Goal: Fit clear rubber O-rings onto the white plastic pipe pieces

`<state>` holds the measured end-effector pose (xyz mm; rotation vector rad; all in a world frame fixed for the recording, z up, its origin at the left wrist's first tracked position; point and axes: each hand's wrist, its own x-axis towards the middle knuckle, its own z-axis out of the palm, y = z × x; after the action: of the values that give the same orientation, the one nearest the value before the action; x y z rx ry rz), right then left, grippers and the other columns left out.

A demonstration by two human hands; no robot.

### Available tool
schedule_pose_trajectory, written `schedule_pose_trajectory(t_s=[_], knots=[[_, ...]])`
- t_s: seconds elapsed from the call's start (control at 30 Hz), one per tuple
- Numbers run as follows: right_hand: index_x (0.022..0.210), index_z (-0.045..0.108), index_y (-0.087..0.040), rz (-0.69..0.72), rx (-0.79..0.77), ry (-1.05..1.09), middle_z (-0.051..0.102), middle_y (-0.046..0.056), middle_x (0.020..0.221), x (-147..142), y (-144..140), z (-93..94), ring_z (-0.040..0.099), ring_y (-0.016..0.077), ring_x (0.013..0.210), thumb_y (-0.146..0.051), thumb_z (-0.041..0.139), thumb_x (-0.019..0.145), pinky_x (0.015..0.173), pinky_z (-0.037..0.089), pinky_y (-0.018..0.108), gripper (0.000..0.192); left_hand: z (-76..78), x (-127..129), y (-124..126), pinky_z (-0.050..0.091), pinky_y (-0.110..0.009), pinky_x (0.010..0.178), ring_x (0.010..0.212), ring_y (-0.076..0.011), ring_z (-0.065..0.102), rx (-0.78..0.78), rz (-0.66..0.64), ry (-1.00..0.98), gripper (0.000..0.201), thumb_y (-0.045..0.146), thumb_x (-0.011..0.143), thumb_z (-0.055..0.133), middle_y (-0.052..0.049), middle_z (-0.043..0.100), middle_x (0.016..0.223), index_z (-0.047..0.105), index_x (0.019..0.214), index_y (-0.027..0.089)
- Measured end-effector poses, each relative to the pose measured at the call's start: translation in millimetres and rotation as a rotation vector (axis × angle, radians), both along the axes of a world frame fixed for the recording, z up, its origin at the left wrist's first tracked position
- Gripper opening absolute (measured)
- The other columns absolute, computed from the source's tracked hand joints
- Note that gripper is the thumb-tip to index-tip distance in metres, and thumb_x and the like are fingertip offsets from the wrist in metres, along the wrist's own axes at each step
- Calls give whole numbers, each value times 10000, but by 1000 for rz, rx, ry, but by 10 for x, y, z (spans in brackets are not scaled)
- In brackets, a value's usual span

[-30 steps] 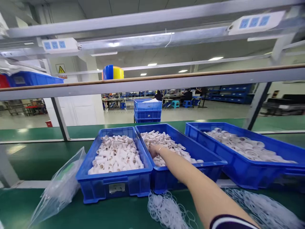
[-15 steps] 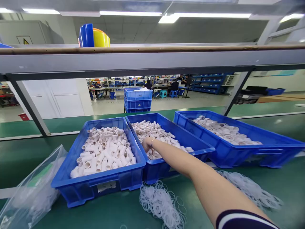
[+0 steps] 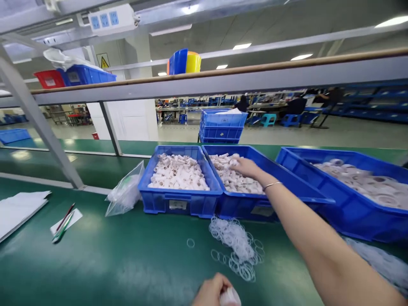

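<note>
Since half a second ago my view has swung left and pulled back, so more of the green tabletop shows, and my left hand has come into sight at the bottom edge. My right hand stays stretched into the middle blue bin, now further toward its back, fingers loosely spread and resting palm-down on the heap of short white tubes; I cannot tell whether any tube is pinched under the fingers. A thin bracelet sits on that wrist.

My left hand is curled closed around something small and white, only partly in frame, so I cannot make out what it is.

Just left of the middle bin, touching it side by side, stands a second blue bin filled with similar white tubes. To the right, slightly apart, a larger blue bin holds pale rings. In front of the middle bin a tangle of clear rubber bands lies on the tabletop, with one loose band a little to its left. A crumpled clear plastic bag leans against the left bin. Further left lie two pens on a paper slip and a stack of white sheets.
</note>
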<state>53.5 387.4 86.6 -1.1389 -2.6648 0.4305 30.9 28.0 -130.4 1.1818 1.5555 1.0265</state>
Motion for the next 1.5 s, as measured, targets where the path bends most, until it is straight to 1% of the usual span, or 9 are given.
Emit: schedule_pose_trajectory(t_s=[0.13,0.3,0.4,0.53,0.73,0.87,1.03,1.17,1.5], knots=[[1107,607,-167,200,47,297,669,71,856,133,-813,1,593,180,685,-368,582,835,644,448,282,339,224,11,-199,417,-295,743,854,-214,581,129,9,111,280,207,737,680,-52,651,922,615,1009,190],[1027,643,-233,516,162,-28,642,58,936,-50,-2021,-846,594,194,819,-176,535,816,703,423,268,244,433,-146,-644,398,-287,791,883,-208,564,189,52,207,259,207,765,642,-61,640,978,601,1020,191],[1033,624,-208,461,217,-182,621,91,978,-177,-2294,-1412,582,207,861,-161,491,841,664,407,255,238,393,-317,-856,397,-276,767,845,-193,553,173,203,232,206,200,784,611,-55,628,933,584,988,179],[1141,575,-216,396,243,-164,585,117,1082,-192,-2300,-1750,526,262,1003,-315,545,845,659,425,261,313,265,-508,-1035,397,-271,757,830,-182,545,169,369,250,167,243,822,577,-43,615,918,560,978,183],[1338,482,-269,368,285,-29,518,116,1304,-50,-2335,-1908,399,323,1223,-443,610,811,863,453,399,569,105,-613,-920,418,-269,762,820,-172,555,191,438,236,149,241,829,553,-32,613,908,536,968,189],[1331,515,-270,370,323,111,524,110,1328,59,-2385,-1983,351,339,1288,-431,574,867,998,359,497,495,21,-665,-647,432,-293,786,831,-183,570,220,410,291,166,247,831,547,-38,614,914,521,985,191],[1171,609,-218,508,269,515,668,89,957,214,-2594,-2047,543,218,963,-208,406,964,838,443,358,291,-82,-713,-482,456,-337,851,913,-209,601,282,440,286,242,301,865,523,-82,632,1009,522,1073,176],[1122,612,-221,611,272,580,612,52,781,239,-2807,-2058,513,191,806,-225,390,975,725,414,311,266,-120,-740,-530,453,-367,929,1024,-228,599,330,374,239,316,374,910,482,-107,638,1119,544,1152,180],[948,571,-197,776,-28,495,625,50,874,263,-2970,-2052,537,166,774,-350,318,983,713,430,282,298,-242,-840,-585,344,-442,1103,1265,-289,485,288,215,79,578,523,851,542,-152,535,1357,529,1303,162]])
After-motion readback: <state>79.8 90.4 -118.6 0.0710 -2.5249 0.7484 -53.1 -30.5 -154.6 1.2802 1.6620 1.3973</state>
